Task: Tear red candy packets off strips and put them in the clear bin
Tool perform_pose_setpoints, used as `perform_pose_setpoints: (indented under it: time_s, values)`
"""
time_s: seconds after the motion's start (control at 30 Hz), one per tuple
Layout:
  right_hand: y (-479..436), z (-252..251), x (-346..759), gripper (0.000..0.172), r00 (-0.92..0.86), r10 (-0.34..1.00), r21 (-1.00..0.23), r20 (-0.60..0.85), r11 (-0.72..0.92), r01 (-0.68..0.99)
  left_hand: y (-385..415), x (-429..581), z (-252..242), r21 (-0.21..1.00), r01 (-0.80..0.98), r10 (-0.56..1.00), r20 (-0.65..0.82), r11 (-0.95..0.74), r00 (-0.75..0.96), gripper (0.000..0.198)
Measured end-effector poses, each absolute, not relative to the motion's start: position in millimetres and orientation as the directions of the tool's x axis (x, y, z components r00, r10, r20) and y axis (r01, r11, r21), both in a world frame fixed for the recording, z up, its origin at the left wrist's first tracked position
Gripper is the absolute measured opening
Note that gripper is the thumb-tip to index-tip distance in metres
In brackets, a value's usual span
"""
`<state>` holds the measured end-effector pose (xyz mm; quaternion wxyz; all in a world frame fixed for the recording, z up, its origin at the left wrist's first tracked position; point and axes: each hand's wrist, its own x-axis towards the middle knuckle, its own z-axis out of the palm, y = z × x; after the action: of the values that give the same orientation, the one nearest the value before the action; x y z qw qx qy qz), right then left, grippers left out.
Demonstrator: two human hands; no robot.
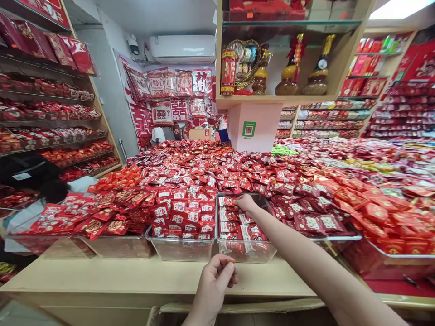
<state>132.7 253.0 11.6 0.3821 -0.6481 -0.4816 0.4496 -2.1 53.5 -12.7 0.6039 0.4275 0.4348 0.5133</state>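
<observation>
My right hand (245,203) reaches into a clear plastic bin (246,248), with its fingers pinched at the edge of a small red-and-white packet (226,202) near the back. More such packets lie in rows in this bin, some under my forearm. In front of the bin, over the counter's near edge, my left hand (215,278) is curled with thumb against forefinger. Nothing shows in it. Directly left stands another clear bin (183,250) heaped with red packets (192,216).
Dark red packets (312,222) and orange-red packets (380,213) fill bins on the right. A pale counter (112,274) carries the bins, with a cardboard box edge (251,307) below it. A wooden display cabinet (278,98) overhangs behind; stocked shelves (50,104) line the left.
</observation>
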Motion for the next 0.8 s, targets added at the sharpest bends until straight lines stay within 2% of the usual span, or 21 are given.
perform_pose_setpoints:
  time_s: [0.17, 0.37, 0.6, 0.7, 0.8]
  values:
    - [253.7, 2.7, 134.7, 0.007, 0.141, 0.983, -0.886, -0.121, -0.171, 0.431, 53.1, -2.3, -14.6, 0.97, -0.232, 0.992, -0.052, 0.078, 0.115, 0.014]
    - [248.1, 11.0, 136.4, 0.018, 0.142, 0.99, -0.777, -0.015, -0.101, 0.621, 51.7, -3.2, -13.0, 0.978, -0.199, 0.991, -0.044, 0.07, 0.129, 0.011]
    - [240.9, 14.1, 139.3, 0.038, 0.137, 0.966, -0.526, 0.217, -0.003, 0.85, 50.5, -2.8, -13.3, 0.98, -0.185, 0.99, -0.051, 0.074, 0.129, 0.011]
    - [238.0, 23.6, 136.2, 0.031, 0.121, 0.955, -0.51, 0.271, 0.036, 0.86, 50.9, -3.1, -14.9, 0.98, -0.186, 0.989, -0.045, 0.07, 0.138, 0.012]
    - [218.4, 44.4, 133.8, 0.028, 0.098, 0.931, -0.582, 0.35, 0.134, 0.802, 51.5, -3.5, -15.5, 0.978, -0.196, 0.989, -0.045, 0.073, 0.142, 0.011]
